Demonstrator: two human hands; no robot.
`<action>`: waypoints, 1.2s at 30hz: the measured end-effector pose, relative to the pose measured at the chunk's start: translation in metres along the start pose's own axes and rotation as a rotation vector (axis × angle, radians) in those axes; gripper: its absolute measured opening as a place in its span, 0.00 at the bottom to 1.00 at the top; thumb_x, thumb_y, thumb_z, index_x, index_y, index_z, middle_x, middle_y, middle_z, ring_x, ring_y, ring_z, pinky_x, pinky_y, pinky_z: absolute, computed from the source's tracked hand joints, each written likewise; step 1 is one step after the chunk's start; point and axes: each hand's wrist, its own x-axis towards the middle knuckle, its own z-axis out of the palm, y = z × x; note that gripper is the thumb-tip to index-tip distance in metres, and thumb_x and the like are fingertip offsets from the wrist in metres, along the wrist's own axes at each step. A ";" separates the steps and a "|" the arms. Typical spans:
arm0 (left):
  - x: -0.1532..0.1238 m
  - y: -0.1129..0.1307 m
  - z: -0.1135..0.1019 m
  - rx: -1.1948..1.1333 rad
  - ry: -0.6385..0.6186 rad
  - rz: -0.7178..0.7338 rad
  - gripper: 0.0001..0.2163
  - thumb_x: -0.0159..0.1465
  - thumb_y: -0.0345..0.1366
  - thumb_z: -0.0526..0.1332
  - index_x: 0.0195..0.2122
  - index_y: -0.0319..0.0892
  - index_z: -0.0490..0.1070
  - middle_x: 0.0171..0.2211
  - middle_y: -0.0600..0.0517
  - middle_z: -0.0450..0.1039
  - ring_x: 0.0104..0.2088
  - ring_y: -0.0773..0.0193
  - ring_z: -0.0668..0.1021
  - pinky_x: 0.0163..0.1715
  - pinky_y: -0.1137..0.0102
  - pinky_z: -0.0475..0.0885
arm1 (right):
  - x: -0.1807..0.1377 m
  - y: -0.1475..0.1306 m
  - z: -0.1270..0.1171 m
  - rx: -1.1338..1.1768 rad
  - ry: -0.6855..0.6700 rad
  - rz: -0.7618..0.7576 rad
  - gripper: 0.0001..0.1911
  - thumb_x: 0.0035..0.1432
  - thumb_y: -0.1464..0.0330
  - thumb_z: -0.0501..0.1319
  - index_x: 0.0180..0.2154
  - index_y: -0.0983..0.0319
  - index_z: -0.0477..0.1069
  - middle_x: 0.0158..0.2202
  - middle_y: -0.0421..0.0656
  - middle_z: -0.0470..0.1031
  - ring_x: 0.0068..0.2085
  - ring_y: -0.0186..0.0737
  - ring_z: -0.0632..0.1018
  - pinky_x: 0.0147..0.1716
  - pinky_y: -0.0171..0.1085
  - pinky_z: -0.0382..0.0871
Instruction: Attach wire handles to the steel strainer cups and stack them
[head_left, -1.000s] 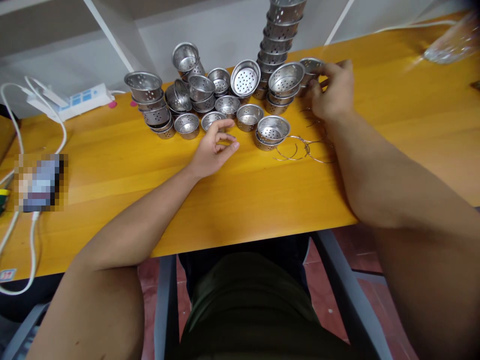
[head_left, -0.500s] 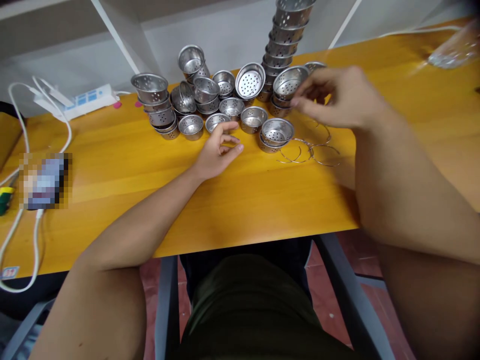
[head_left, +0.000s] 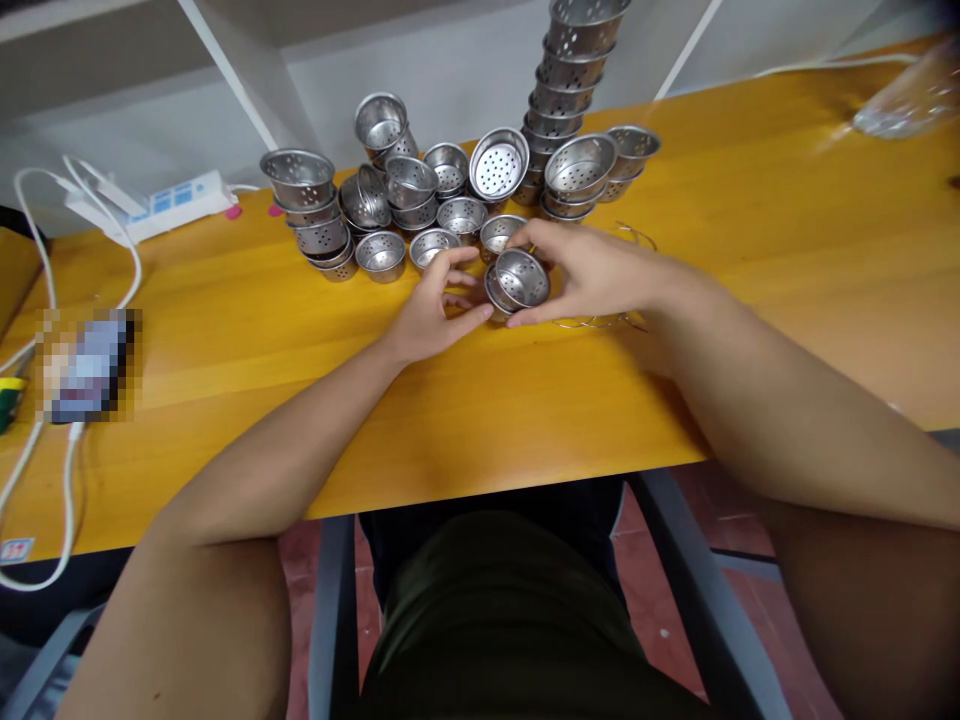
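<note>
In the head view, looked down on a yellow-orange wooden tabletop [head_left: 450,420], grain running across, front edge just before the lap. Had the grip of the right hand [head_left: 600,270] closed on a stacked pair of perforated metal cups [head_left: 523,280], thumb at the near side, fingers at the far side. Found that pair near the middle of the tabletop, in front of the other cups; could not tell whether resting on the wood or just above. Held the left hand [head_left: 431,315] open just left of the pair, fingers parted and loosely curled; could not tell whether touching the metal.

Saw thin wire rings [head_left: 639,232] to the right, partly hidden by the right arm. Saw more cups [head_left: 382,256] grouped along the far part, some single, some stacked, with a tall stack [head_left: 564,100] rising before pale grey panels [head_left: 450,80]. Noted a white power strip [head_left: 176,208] on the left, white cables [head_left: 73,490], a pixelated device [head_left: 94,365] and a small label [head_left: 16,550] at the near edge. Made out a clear plastic bag [head_left: 900,105] at far right. Below, saw reddish floor tiles [head_left: 634,610] and grey chair armrests [head_left: 334,600] either side of the lap.
</note>
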 end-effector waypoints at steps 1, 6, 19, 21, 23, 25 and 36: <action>0.001 -0.001 0.000 0.012 -0.013 0.020 0.51 0.72 0.75 0.81 0.84 0.54 0.65 0.86 0.34 0.71 0.77 0.39 0.85 0.70 0.48 0.89 | 0.001 -0.005 0.006 0.031 0.026 -0.002 0.55 0.60 0.17 0.76 0.71 0.45 0.79 0.67 0.51 0.92 0.60 0.72 0.90 0.65 0.71 0.88; 0.005 -0.002 0.001 0.083 -0.067 0.068 0.64 0.63 0.81 0.85 0.87 0.50 0.64 0.84 0.33 0.73 0.86 0.28 0.78 0.89 0.36 0.75 | 0.007 -0.013 0.029 0.127 0.092 -0.024 0.59 0.62 0.18 0.76 0.76 0.47 0.74 0.69 0.54 0.91 0.64 0.76 0.91 0.67 0.73 0.88; 0.008 -0.014 -0.010 0.107 -0.080 0.110 0.57 0.71 0.83 0.77 0.86 0.49 0.64 0.81 0.32 0.76 0.83 0.29 0.80 0.89 0.36 0.74 | 0.009 -0.014 0.051 -0.079 0.239 -0.010 0.60 0.66 0.24 0.80 0.82 0.51 0.71 0.65 0.57 0.89 0.63 0.82 0.91 0.64 0.70 0.88; 0.008 -0.015 -0.009 0.113 -0.086 0.123 0.56 0.72 0.82 0.76 0.86 0.50 0.63 0.81 0.33 0.76 0.82 0.30 0.81 0.88 0.37 0.77 | 0.009 -0.013 0.049 -0.064 0.219 -0.026 0.61 0.66 0.23 0.79 0.83 0.50 0.70 0.64 0.56 0.90 0.62 0.82 0.91 0.65 0.70 0.87; 0.009 -0.015 -0.008 0.123 -0.093 0.131 0.54 0.74 0.81 0.75 0.86 0.50 0.62 0.80 0.34 0.77 0.81 0.30 0.82 0.86 0.37 0.80 | 0.009 -0.011 0.042 -0.052 0.168 -0.046 0.60 0.66 0.23 0.78 0.83 0.49 0.71 0.64 0.55 0.90 0.62 0.80 0.90 0.65 0.69 0.86; 0.008 -0.012 -0.007 0.125 -0.119 0.139 0.53 0.75 0.80 0.75 0.85 0.49 0.62 0.79 0.33 0.77 0.80 0.31 0.83 0.84 0.38 0.82 | 0.008 -0.011 0.034 -0.046 0.126 -0.064 0.58 0.66 0.22 0.77 0.80 0.48 0.73 0.65 0.53 0.89 0.62 0.78 0.90 0.63 0.67 0.86; 0.000 0.024 -0.009 0.107 -0.150 -0.001 0.48 0.70 0.75 0.82 0.77 0.45 0.74 0.67 0.40 0.86 0.65 0.36 0.91 0.72 0.39 0.89 | 0.011 -0.012 0.053 -0.100 0.234 -0.171 0.48 0.84 0.25 0.55 0.80 0.51 0.75 0.72 0.57 0.82 0.62 0.72 0.87 0.63 0.67 0.86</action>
